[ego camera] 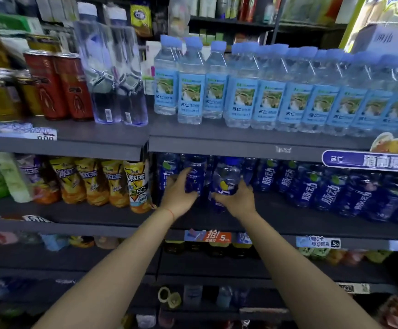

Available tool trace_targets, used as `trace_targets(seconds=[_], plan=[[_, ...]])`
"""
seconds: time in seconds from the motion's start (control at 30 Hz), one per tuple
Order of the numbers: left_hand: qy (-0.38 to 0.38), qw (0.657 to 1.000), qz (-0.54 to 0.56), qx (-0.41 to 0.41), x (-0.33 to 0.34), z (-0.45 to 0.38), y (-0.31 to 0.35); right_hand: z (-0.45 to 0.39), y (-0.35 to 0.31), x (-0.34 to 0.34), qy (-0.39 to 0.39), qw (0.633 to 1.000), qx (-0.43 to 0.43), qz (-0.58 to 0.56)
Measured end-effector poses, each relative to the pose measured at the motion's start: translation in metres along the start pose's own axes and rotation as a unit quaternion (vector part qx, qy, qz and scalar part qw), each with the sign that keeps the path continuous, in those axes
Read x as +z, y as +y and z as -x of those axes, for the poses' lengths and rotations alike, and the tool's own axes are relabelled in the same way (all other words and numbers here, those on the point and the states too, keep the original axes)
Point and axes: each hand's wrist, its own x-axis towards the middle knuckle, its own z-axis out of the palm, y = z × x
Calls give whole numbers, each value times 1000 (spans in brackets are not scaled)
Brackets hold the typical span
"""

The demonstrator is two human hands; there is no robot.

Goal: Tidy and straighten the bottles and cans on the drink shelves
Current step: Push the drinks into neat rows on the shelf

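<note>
Both my hands reach into the left end of the middle shelf (276, 224), where dark blue drink bottles stand in a row. My left hand (177, 193) grips one blue bottle (194, 173) from the left side, thumb across its front. My right hand (237, 198) holds a second blue bottle (226, 176) low down, near its base. The two held bottles stand side by side, roughly upright. More blue bottles (331, 188) with white lettering run off to the right along the same shelf.
Above, the top shelf (217, 141) carries a row of clear water bottles (243, 91) with light blue labels, two tall clear bottles (114, 74) and red cans (57, 84). Yellow iced tea bottles (112, 181) stand left of my hands. Lower shelves hold more drinks.
</note>
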Motion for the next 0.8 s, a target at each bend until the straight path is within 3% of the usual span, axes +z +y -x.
trace_targets(seconds=[0.1,0.33,0.6,0.8], plan=[[-8,999,-32,34,0,-25,-3,-26,1,19,3,999,52,6],[-4,994,-25,106,11,-45,-26,-56,-18,36,17,995,86,41],[-50,997,-4,59,8,-24,-28,-11,-10,50,58,996,64,-20],[-95,994,-22,-38,-27,41,-65,43,-23,88,-98,995,14,-25]])
